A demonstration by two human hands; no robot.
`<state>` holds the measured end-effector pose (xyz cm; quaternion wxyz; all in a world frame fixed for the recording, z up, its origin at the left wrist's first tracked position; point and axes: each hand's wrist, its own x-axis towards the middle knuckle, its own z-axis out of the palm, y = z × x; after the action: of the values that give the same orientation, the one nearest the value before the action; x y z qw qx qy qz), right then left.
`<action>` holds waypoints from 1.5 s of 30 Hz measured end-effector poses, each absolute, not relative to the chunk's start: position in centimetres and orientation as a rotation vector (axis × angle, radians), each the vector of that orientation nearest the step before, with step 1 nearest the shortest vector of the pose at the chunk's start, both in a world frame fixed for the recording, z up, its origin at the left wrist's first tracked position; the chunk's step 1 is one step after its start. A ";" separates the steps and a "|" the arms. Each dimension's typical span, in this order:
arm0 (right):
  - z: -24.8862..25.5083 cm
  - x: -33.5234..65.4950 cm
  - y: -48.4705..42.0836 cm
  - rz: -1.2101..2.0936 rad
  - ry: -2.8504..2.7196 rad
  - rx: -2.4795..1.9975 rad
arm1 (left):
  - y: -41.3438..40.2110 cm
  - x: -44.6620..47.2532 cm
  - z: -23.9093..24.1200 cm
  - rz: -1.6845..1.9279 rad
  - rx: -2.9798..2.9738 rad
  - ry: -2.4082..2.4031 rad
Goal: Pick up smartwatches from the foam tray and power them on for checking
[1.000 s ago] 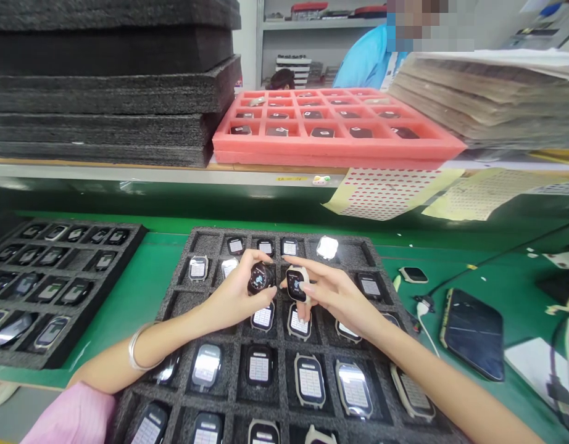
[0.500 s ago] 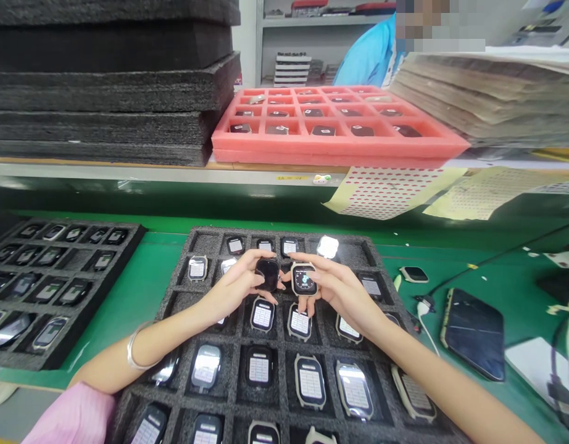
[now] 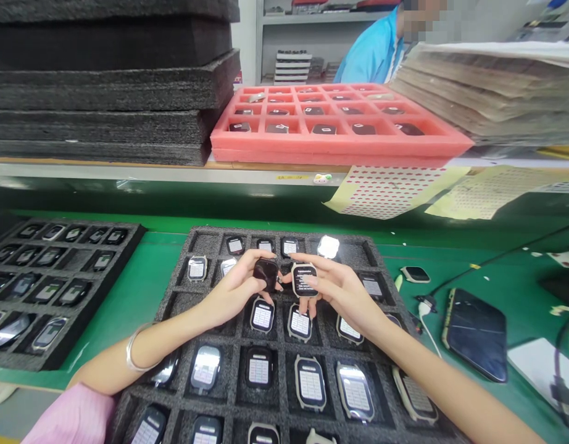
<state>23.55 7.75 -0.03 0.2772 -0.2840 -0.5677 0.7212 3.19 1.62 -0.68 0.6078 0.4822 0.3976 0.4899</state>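
My left hand (image 3: 238,287) pinches a dark smartwatch body (image 3: 266,273) with a black screen, held just above the black foam tray (image 3: 182,290). Beside it my right hand (image 3: 340,290) grips a pale-cased smartwatch body (image 3: 303,279) whose screen shows lines of text, thumb laid across its face. Both watches hover over the tray's second row, almost touching each other. Several more watch bodies with lit screens lie in the tray's pockets below my wrists.
A second black foam tray (image 3: 127,237) with watches lies at left. On the shelf stand a red foam tray (image 3: 340,145), stacked black foam sheets (image 3: 108,92) and a paper stack (image 3: 492,92). A phone (image 3: 474,333), cables and a loose watch (image 3: 414,274) lie at right. A person in blue works behind.
The left watch's lit dial has gone dark and it has turned slightly. The right watch's screen changed from a round graphic to a text display. Both hands stayed in place.
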 end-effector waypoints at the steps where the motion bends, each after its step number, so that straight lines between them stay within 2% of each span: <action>1: 0.0 23.6 7.7 1.916 -1.542 -0.767 | 1.6 3.2 -0.7 1.135 1.118 0.922; 7: 0.0 23.7 7.5 1.864 -1.670 -0.744 | 1.7 3.3 -0.7 1.120 1.166 1.001; 14: -0.3 23.9 7.6 1.884 -1.706 -0.654 | 1.9 2.9 -1.8 1.092 1.567 1.270; 20: -0.3 23.7 7.7 1.826 -1.732 -0.683 | 1.2 3.1 -0.9 0.992 1.697 1.337; 45: 0.0 23.4 7.7 1.750 -1.746 -0.793 | 1.1 3.4 -0.4 1.053 1.825 1.284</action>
<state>23.42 7.73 -0.02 0.2695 -0.2941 -0.6477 0.6491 3.37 1.11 -0.37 0.3307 0.6981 0.4910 0.4028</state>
